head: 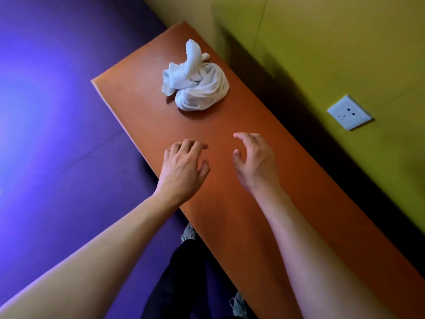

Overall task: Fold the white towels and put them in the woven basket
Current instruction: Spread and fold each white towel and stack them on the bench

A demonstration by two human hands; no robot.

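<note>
One long orange table (230, 203) runs along the green wall (333, 54), so you work it from the purple-floor (57, 111) side with both arms reaching across. One heap of white towels (195, 81) sits crumpled near the far end, well ahead of your hands and not yet folded; it looks like more than one cloth, though you cannot count them from here. Your left hand (184, 166) and right hand (255, 160) hover side by side over bare tabletop, fingers loosely curled, gripping nothing, likely poised to reach for the heap. No woven basket shows. A wall socket (349, 112) sits to your right.
</note>
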